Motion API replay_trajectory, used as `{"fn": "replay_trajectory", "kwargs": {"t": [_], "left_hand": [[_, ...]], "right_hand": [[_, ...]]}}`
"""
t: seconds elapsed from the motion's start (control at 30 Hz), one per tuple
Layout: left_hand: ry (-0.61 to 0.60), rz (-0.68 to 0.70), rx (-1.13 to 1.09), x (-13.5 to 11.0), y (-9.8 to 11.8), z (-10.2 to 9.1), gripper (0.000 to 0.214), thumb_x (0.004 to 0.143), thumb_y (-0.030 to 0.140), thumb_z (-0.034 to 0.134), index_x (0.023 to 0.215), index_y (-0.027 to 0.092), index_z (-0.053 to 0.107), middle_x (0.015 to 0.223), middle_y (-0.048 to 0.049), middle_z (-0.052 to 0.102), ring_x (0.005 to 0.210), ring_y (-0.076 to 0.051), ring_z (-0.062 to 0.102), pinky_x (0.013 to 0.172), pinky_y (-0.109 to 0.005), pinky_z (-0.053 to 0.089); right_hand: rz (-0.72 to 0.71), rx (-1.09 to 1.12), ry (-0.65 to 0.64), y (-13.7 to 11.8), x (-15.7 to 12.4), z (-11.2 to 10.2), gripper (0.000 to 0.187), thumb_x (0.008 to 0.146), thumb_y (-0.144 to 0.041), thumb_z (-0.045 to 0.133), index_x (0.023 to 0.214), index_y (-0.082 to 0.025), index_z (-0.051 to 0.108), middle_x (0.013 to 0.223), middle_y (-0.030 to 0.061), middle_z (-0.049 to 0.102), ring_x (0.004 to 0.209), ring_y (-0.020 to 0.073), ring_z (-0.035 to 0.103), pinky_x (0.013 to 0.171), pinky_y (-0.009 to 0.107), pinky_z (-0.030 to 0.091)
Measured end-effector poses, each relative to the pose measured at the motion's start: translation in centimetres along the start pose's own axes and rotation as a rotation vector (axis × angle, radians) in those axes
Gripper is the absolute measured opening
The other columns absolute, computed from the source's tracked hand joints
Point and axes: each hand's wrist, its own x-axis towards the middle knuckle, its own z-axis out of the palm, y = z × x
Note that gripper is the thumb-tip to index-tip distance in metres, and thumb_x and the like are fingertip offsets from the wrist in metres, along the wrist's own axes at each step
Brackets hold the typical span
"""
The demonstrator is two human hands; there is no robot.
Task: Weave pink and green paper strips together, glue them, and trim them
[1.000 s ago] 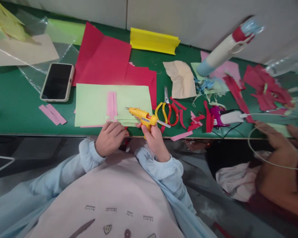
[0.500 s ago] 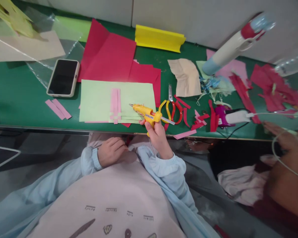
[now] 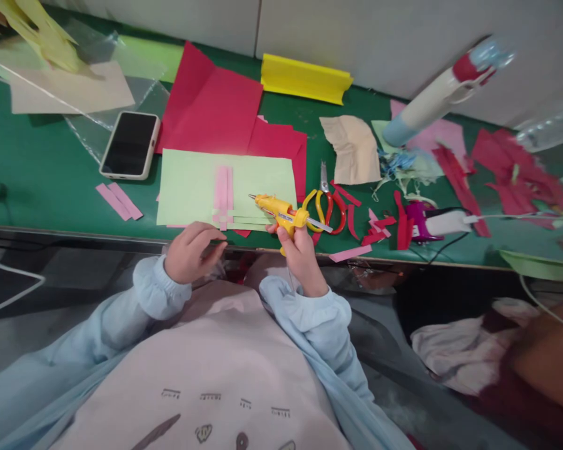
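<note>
Yellow glue gun [image 3: 284, 214] in the curled right hand [image 3: 303, 257]

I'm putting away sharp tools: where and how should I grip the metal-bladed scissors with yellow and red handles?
Probably grip the scissors by the red handle loop, from the near right: the blades point to the far side, and the yellow plastic glue gun crowds the left side.

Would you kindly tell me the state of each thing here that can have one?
Glue gun: held, nozzle pointing leftward, glue stick protruding behind
Right hand: gripping the glue gun
Left hand: fingers bent, holding nothing visible
Light green sheet: lying flat
Pink strips: interlaced with green at their near end
Smartphone: face up, screen dark
Scissors: lying flat, unheld
Yellow paper: creased lengthwise
</note>
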Motion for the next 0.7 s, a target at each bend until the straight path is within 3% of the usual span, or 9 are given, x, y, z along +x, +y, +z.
{"fn": "replay_trajectory", "kwargs": {"t": [0.37,0.6,0.7], "left_hand": [[-0.362,0.212,0.120,4.1,-2.6,0.3,0.027,0.094,0.021,0.048,0.107,0.022,0.072,0.091,-0.0084,0.064,0.085,-0.020,0.058,0.078,-0.036,0.050],[-0.330,0.335,0.142,3.0,-2.6,0.2,0.028,0.092,0.042,0.058,0.108,0.023,0.071,0.090,-0.0055,0.065,0.085,-0.019,0.058,0.075,-0.033,0.047],[-0.286,0.347,0.214,2.2,-2.3,0.4,0.025,0.092,0.040,0.059,0.107,0.024,0.070,0.085,-0.0035,0.066,0.082,-0.018,0.058,0.071,-0.031,0.046]], "right_hand": [[-0.024,-0.041,0.005,-0.2,0.0,0.0,0.029,0.096,-0.049,0.047,0.110,-0.026,0.054,0.104,0.0063,0.072,0.103,0.0220,0.067,0.098,0.043,0.050],[-0.011,-0.030,0.003,-0.2,0.0,0.0,0.030,0.095,-0.051,0.047,0.110,-0.026,0.054,0.105,0.0058,0.071,0.104,0.0222,0.067,0.099,0.042,0.049],[-0.002,-0.030,-0.002,-0.2,0.0,0.0,0.031,0.095,-0.052,0.046,0.109,-0.026,0.055,0.105,0.0059,0.071,0.105,0.0223,0.066,0.100,0.043,0.049]]}}
